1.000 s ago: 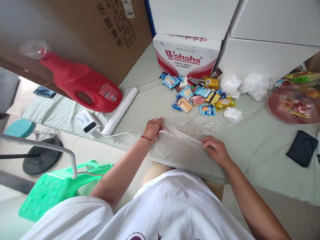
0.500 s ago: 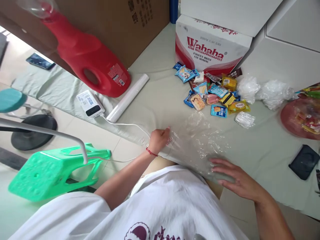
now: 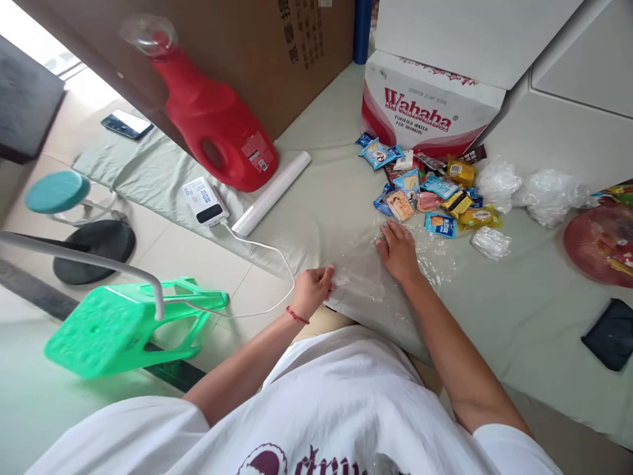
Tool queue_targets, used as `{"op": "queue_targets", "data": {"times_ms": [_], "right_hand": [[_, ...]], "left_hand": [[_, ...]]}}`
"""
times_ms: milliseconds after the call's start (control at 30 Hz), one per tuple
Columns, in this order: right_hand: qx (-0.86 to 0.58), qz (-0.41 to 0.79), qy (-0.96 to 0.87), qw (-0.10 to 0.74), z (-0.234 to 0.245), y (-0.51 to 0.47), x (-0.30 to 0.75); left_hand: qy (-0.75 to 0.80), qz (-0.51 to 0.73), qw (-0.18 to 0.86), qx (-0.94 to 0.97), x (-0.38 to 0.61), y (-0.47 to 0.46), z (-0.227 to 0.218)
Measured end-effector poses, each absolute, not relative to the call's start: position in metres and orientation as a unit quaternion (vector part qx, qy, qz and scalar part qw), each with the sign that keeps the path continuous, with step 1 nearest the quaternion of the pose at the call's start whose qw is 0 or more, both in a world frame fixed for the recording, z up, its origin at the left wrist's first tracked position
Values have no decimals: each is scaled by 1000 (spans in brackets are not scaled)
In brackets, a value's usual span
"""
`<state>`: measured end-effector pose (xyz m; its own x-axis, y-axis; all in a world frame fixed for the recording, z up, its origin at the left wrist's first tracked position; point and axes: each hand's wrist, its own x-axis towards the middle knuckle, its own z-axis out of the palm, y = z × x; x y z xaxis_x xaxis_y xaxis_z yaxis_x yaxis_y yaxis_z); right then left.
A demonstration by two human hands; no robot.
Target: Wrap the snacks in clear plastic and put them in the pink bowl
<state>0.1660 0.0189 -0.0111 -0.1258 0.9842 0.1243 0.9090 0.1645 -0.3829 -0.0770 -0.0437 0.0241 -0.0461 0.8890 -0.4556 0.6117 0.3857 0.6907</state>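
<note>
A sheet of clear plastic film lies on the cloth-covered table in front of me, wrinkled and shiny toward its right side. My left hand, with a red cord on the wrist, pinches the film's left edge near the table's front. My right hand rests on the film's far part, fingers apart and bent slightly, pointing toward the snacks. Just beyond it is a pile of small wrapped snacks in blue, yellow and red packets. A roll of plastic film lies to the left.
Behind the snacks stands a Wahaha water carton. Crumpled clear plastic bundles and a red bowl are at right. A red jug and a white power bank with a cable stand left. A green stool is below.
My right hand has moved from the film's near right side up and left to its far part. My left hand stays at the left edge. The view has shifted slightly left.
</note>
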Motion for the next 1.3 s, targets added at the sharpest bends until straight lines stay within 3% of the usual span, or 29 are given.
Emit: {"op": "queue_targets", "data": {"times_ms": [200, 300, 400, 600, 667, 867, 933, 1067, 1133, 1300], "right_hand": [[-563, 113, -808, 132, -1, 24, 165], [-538, 115, -824, 134, 1, 19, 158], [-500, 146, -835, 179, 0, 15, 158], [-561, 127, -772, 272, 5, -26, 208], [-594, 102, -755, 259, 4, -55, 223], [-696, 35, -711, 95, -8, -122, 254], [-723, 17, -684, 97, -6, -127, 267], [-708, -3, -677, 201, 13, -129, 274], [-648, 44, -730, 211, 26, -138, 263], [-494, 293, -810, 119, 43, -201, 255]], "left_hand": [[688, 362, 188, 600, -74, -66, 80], [568, 413, 208, 681, -34, -58, 112], [474, 394, 266, 741, 13, -29, 101], [547, 236, 205, 777, 42, 20, 12], [535, 197, 170, 804, 34, 18, 1], [501, 111, 113, 851, 4, 15, 5], [488, 94, 106, 861, -4, 20, 4], [489, 88, 107, 861, -8, 25, -1], [495, 91, 111, 857, -8, 25, -3], [520, 106, 121, 839, -9, 26, -2]]}}
